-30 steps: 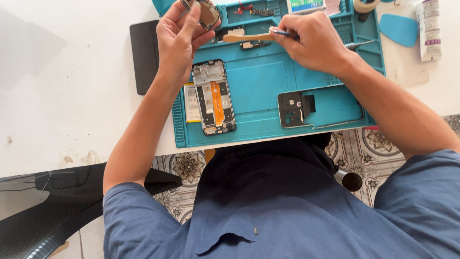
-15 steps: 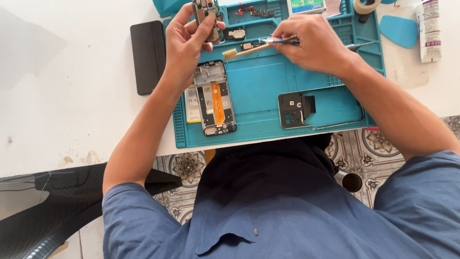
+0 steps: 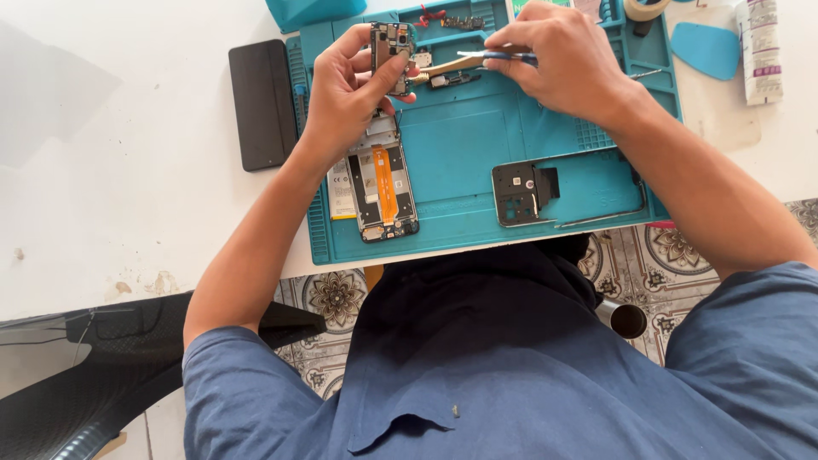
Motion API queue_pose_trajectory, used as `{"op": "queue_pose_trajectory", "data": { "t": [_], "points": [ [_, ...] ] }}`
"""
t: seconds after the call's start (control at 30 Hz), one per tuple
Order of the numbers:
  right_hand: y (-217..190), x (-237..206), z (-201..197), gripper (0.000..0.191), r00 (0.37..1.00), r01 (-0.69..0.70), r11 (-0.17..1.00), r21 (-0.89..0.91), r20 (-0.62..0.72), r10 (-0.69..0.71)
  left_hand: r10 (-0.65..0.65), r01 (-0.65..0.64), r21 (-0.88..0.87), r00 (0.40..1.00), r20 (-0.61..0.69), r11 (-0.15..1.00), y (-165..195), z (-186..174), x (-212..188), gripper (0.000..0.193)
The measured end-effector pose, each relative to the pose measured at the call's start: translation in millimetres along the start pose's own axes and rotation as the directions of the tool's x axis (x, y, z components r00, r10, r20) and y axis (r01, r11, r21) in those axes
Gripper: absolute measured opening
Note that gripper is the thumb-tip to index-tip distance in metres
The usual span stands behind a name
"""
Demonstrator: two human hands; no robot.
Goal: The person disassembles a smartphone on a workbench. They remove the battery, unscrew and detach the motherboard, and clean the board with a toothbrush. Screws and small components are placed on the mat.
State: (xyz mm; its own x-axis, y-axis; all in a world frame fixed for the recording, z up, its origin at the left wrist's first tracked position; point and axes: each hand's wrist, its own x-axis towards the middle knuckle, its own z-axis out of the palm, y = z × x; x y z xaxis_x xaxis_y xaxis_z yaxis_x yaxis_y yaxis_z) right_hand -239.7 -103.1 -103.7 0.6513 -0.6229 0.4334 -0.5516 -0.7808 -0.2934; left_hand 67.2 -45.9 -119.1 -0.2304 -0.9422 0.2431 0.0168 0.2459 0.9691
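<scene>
My left hand [image 3: 349, 89] holds a small dark circuit board [image 3: 389, 44] upright above the blue work mat [image 3: 477, 196]. My right hand [image 3: 558, 60] grips a thin tool with a wooden handle [image 3: 447, 66], its tip pointing at the board. Below my left hand lies an opened phone body [image 3: 381, 183] with an orange flex cable and a battery visible. A separate phone frame piece [image 3: 532, 189] rests on the mat under my right forearm.
A black phone panel [image 3: 262, 102] lies left of the mat on the white table. A blue pick [image 3: 705, 48], a roll of tape [image 3: 645, 8] and a white tube [image 3: 761, 51] sit at the upper right. Small parts lie in the mat's top trays. A black chair [image 3: 77, 375] stands lower left.
My left hand has drawn the circuit board closer and turned it upright. My right hand has brought the tool's tip nearer to the board.
</scene>
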Motion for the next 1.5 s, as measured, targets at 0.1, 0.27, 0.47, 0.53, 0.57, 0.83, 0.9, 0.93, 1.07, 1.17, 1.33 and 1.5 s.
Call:
{"op": "queue_pose_trajectory", "data": {
  "t": [0.1, 0.27, 0.47, 0.53, 0.57, 0.83, 0.9, 0.93, 1.07, 1.17, 1.33, 1.5],
  "points": [
    [0, 0, -1, 0.022, 1.000, 0.002, 1.000, 0.021, -0.021, -0.002, -0.013, 0.013, 0.025, 1.000, 0.011, 1.000, 1, 2, 0, 0.031],
    [-2, 0, -3, 0.023, 0.997, 0.017, 1.000, 0.017, -0.070, -0.016, 0.007, -0.009, 0.037, 0.999, 0.035, 0.999, 3, 4, -1, 0.034],
    [-3, -3, -3, 0.020, 0.998, -0.013, 1.000, 0.002, -0.062, 0.014, 0.372, -0.377, 0.588, 0.918, 0.135, 0.716, 15, 7, -3, 0.029],
    [-2, -2, -3, 0.018, 0.999, -0.042, 0.999, 0.015, -0.031, 0.043, 0.482, -0.509, 0.659, 0.841, 0.245, 0.553, 20, 4, -3, 0.025],
    [-2, -1, -3, 0.018, 1.000, -0.014, 1.000, 0.002, -0.022, 0.014, 0.498, -0.532, 0.664, 0.825, 0.267, 0.525, 21, 2, -2, 0.025],
    [-9, 4, -3, 0.014, 0.992, -0.123, 0.947, 0.297, 0.008, 0.126, 0.505, -0.491, 0.608, 0.847, 0.166, 0.624, 14, 0, -2, 0.028],
    [-11, 4, -3, 0.015, 0.996, -0.068, 0.957, 0.282, -0.035, 0.081, 0.482, -0.455, 0.587, 0.868, 0.122, 0.670, 11, 3, -1, 0.030],
    [-11, 4, -3, 0.016, 0.997, -0.039, 0.961, 0.273, -0.058, 0.057, 0.471, -0.438, 0.576, 0.876, 0.102, 0.690, 10, 3, 0, 0.031],
    [-10, 4, 0, 0.015, 0.996, -0.060, 0.960, 0.272, -0.050, 0.076, 0.423, -0.363, 0.433, 0.905, -0.047, 0.825, 9, 6, -3, 0.030],
    [-7, 3, 1, 0.016, 0.995, -0.045, 0.970, 0.238, -0.076, 0.065, 0.182, -0.137, 0.289, 0.974, -0.134, 0.948, 9, 7, -4, 0.024],
    [-6, 2, 3, 0.011, 0.988, -0.048, 0.982, 0.185, -0.139, 0.074, 0.013, -0.002, 0.117, 0.996, -0.092, 0.993, 5, 3, -1, 0.033],
    [-5, 2, 0, 0.030, 0.978, -0.206, 0.967, 0.152, 0.022, 0.205, -0.063, 0.054, -0.088, 0.994, -0.094, 0.995, 0, -2, 3, 0.040]
  ]
}}
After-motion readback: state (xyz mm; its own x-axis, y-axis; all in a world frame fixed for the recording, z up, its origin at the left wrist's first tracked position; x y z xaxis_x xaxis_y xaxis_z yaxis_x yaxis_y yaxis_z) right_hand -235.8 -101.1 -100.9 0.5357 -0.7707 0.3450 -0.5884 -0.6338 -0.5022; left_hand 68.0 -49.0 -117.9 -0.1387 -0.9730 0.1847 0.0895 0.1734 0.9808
